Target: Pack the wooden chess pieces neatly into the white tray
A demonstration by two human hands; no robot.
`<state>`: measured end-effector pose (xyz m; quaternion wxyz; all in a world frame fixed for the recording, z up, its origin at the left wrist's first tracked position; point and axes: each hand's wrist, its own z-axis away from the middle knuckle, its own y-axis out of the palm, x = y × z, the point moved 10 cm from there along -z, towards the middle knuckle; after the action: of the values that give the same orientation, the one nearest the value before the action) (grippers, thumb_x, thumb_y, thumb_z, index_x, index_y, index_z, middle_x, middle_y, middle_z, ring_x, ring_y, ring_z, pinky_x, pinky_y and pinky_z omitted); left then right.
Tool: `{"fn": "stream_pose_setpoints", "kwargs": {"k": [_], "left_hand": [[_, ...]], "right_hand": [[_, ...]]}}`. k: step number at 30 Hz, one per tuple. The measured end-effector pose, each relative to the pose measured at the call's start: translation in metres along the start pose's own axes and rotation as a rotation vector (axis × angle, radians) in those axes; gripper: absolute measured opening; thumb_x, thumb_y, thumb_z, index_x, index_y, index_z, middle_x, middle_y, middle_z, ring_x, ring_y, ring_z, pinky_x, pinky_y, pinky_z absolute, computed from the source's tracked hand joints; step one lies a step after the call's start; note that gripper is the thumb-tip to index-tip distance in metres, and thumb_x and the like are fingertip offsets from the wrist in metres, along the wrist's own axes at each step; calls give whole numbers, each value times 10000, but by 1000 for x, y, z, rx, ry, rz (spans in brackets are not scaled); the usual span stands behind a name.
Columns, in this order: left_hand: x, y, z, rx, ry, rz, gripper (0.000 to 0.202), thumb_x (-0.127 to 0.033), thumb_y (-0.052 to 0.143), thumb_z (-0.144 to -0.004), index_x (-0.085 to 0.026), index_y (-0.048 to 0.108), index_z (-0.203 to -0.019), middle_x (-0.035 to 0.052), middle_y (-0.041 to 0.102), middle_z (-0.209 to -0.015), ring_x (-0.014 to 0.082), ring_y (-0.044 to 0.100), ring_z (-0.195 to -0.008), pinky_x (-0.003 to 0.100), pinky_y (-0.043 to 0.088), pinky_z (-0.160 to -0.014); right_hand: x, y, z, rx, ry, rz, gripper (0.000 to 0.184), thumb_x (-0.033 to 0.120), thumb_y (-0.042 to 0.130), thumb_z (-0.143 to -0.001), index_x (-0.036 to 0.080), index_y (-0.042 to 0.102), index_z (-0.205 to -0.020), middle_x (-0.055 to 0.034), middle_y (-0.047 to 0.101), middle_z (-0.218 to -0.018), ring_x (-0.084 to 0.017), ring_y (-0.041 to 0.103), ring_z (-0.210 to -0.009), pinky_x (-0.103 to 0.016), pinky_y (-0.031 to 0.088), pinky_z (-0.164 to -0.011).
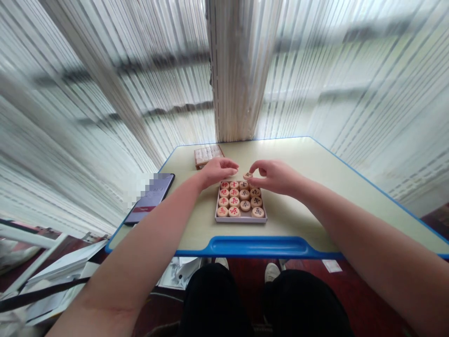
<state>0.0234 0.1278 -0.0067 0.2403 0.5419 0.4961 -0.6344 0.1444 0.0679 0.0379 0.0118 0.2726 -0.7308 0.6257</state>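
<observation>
A shallow white tray (241, 220) sits on the desk in front of me, filled with rows of round wooden chess pieces (239, 199) marked in red and black. My right hand (273, 177) hovers over the tray's far edge and pinches one wooden piece (247, 175) between thumb and forefinger. My left hand (217, 169) is just left of it, above the tray's far left corner, fingers curled together toward the thumb; I cannot make out anything in them.
The pale desk has a blue rim (257, 246) with a pen groove at the front. A phone (150, 198) lies at the left edge. A wooden box lid (207, 155) rests behind the tray. Striped curtains hang behind. My knees show below.
</observation>
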Motion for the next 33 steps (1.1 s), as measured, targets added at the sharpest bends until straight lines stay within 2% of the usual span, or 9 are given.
{"fn": "stream_pose_setpoints", "kwargs": {"k": [6,10,15,24,33], "left_hand": [[12,6,-5,84,-51,-22,331,-322,718,-632,-135,706,-904,74,703,-881,162,619,-804,317,468,-789],[9,13,-4,161,-29,-95,397,-406,703,-652,-134,705,-940,70,706,-903,182,618,-832,319,460,-794],[8,16,-3,186,-23,-138,410,-423,682,-676,-129,695,-962,75,703,-934,186,615,-842,310,455,-765],[11,16,-6,182,-26,-108,402,-423,714,-642,-147,710,-934,74,707,-923,188,621,-828,326,464,-783],[10,18,-6,191,-15,-118,392,-414,695,-661,-134,704,-936,74,708,-927,192,623,-841,326,461,-791]], "right_hand": [[8,3,3,63,-32,-3,347,460,587,-744,176,676,-922,-5,538,-668,-110,429,-572,-242,288,-544],[22,9,10,157,-112,-26,321,438,599,-735,175,673,-904,3,540,-647,-110,443,-576,-237,291,-545],[38,16,19,268,-210,-24,291,421,617,-714,178,678,-863,3,563,-631,-101,434,-531,-240,285,-523],[44,23,25,291,-237,49,242,434,648,-684,198,669,-736,-12,611,-648,-104,449,-524,-243,275,-503],[44,28,24,309,-236,50,235,430,649,-673,208,670,-749,-1,610,-638,-103,450,-518,-241,284,-501]]}}
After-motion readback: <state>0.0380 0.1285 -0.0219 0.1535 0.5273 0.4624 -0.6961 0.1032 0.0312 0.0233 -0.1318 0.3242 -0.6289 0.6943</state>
